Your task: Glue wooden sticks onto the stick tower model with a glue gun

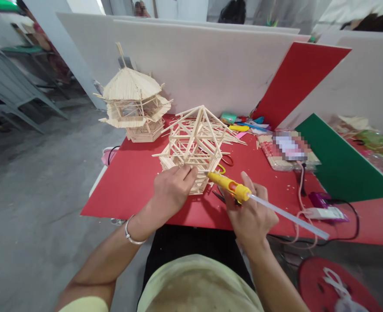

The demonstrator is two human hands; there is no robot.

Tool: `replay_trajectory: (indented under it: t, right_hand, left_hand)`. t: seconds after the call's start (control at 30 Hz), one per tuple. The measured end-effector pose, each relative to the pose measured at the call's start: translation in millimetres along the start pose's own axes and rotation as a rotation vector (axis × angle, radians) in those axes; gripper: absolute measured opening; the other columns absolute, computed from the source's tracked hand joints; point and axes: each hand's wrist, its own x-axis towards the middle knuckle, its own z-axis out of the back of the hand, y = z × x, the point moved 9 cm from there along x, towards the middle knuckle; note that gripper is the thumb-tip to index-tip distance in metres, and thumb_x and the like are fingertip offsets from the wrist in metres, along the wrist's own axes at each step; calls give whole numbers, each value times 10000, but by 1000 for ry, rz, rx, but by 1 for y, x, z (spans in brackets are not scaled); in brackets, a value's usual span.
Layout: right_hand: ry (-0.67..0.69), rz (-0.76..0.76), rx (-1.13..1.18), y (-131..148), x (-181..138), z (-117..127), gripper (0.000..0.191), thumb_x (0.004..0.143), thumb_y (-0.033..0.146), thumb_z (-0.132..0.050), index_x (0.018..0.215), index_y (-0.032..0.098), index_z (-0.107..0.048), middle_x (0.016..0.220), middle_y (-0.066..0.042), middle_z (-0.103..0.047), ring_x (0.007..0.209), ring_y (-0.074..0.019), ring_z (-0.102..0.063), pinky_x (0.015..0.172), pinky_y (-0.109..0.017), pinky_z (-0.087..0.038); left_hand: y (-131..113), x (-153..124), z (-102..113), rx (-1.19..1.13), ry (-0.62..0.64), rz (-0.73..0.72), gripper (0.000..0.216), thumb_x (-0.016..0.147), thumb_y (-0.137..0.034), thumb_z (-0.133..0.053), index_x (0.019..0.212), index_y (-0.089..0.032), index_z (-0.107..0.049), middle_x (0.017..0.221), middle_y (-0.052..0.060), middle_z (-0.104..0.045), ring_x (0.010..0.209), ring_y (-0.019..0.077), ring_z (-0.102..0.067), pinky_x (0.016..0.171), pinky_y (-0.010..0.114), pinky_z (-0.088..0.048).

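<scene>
A pavilion model of thin wooden sticks (196, 134), with an open pointed roof frame, stands before me. At its front, my left hand (175, 186) is closed, fingertips pinched against the lower sticks; the exact piece between them is hidden. My right hand (253, 212) is wrapped round a yellow hot glue gun (228, 185), its nozzle pointing left at the model's front, close to my left fingertips. A long translucent glue stick (290, 216) sticks out of the gun's back. Partly hidden beneath the gun lie dark-bladed scissors (219, 196).
A stick pavilion with a covered roof (131, 89) stands back left on the red table (113, 190). Loose sticks (233, 135), a yellow-handled tool (239, 128) and a stick pack (272, 151) lie behind. Cables (300, 186) and a power strip (326, 213) are at right. White boards (204, 65) stand behind.
</scene>
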Motion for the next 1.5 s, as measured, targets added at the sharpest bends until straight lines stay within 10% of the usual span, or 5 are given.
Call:
replay_trajectory:
  t: [0.7, 1.1, 1.5]
  right_hand:
    - [42, -41, 75, -1, 9, 8, 489, 926, 375, -577, 1391, 222, -561, 1114, -91, -674, 845, -200, -661, 645, -273, -437]
    - [51, -250, 462, -49, -6, -13, 453, 912, 472, -608, 1292, 226, -617, 1227, -107, -676, 1089, -262, -645, 886, -382, -502]
    - [274, -605, 542, -146, -29, -40, 457, 802, 651, -640, 764, 197, -606, 685, 5, -609, 614, -144, -522, 591, -261, -386]
  left_hand:
    - [-4, 2, -8, 17, 167, 6, 219, 968, -138, -484, 1076, -167, -673, 929, 55, -710, 723, 179, -632, 533, 295, -409]
    - [-7, -2, -18, 86, 366, -14, 304, 970, -120, -445, 1207, -158, -631, 1027, 103, -704, 797, 213, -641, 571, 310, -449]
    - [-13, 5, -13, 152, 388, -44, 298, 914, -62, -498, 1126, -170, -676, 972, 77, -717, 796, 220, -652, 549, 318, -437]
